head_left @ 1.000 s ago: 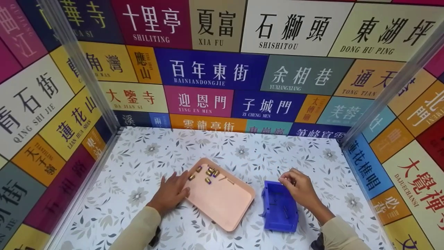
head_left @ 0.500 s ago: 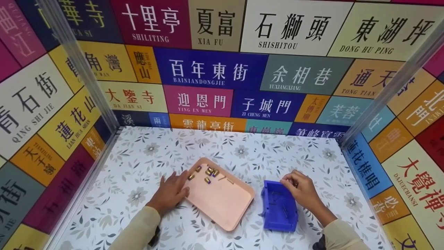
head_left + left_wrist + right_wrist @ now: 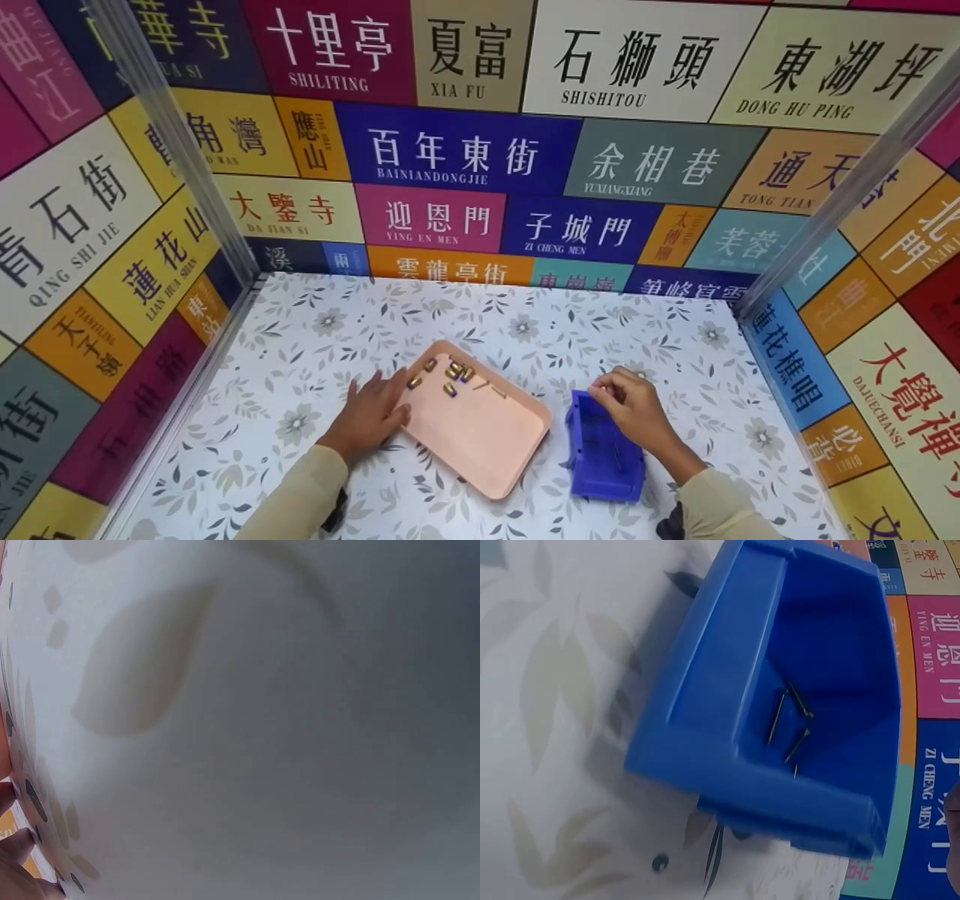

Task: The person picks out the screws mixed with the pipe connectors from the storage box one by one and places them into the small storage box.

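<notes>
My left hand (image 3: 369,414) rests along the left rim of a peach tray (image 3: 472,442), its fingers loosely extended. In the left wrist view only a few fingertips (image 3: 19,844) show at the edge. Inside the tray lie several short brass-coloured fittings (image 3: 454,370) and two thin, screw-like pieces (image 3: 498,392). My right hand (image 3: 634,405) hovers at the far end of a blue bin (image 3: 607,484), fingers curled and thumb tip against the index finger. I cannot tell whether something small is between them. Several dark screws (image 3: 776,716) lie on the bin's floor.
Both containers stand on a white table surface (image 3: 360,322) printed with leaves and flowers. Panels with large characters (image 3: 457,150) wall in the back and both sides. Clear corner strips (image 3: 832,202) join them. A gap separates the tray from the bin.
My right hand has shifted slightly right and then back left over the bin's far end. The left hand, the tray and its contents stay as they were.
</notes>
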The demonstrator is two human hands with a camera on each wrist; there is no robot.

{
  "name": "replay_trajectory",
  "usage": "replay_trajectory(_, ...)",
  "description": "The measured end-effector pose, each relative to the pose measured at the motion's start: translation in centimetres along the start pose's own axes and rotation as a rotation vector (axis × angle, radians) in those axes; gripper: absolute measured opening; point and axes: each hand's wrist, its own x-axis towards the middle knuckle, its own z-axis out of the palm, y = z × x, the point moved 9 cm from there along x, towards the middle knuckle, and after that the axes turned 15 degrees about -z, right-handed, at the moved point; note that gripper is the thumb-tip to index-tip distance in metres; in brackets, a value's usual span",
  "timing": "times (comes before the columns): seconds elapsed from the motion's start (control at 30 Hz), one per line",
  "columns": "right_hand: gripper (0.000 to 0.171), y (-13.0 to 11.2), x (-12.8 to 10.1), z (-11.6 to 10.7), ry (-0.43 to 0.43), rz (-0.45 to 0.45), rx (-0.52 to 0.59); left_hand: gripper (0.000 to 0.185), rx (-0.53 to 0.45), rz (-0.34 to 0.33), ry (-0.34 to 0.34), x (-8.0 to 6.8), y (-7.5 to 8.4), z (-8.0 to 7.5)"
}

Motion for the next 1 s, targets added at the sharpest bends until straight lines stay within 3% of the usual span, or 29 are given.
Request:
replay_trajectory(0.37, 0.009, -1.3, 3.4, 6.8, -0.030, -0.061, 0.069, 0.071, 0.014, -0.027, -0.012, 0.2, -0.2, 0.2)
replay_trajectory(0.67, 0.009, -2.9, 7.5, 14.1, -0.019, 0.040, 0.092, 0.072, 0.024, -0.045, -0.028, 0.1, 0.0, 0.2)
replay_trajectory(0.83, 0.008, -2.2, 8.3, 17.9, -0.034, 0.117, 0.001, 0.072, 0.015, -0.047, -0.032, 0.1, -0.2, 0.3)
replay_trajectory(1.0, 0.009, -1.6, 8.2, 20.9, -0.055, 0.138, -0.182, 0.071, 0.008, -0.004, -0.003, 0.0, -0.1, 0.1)
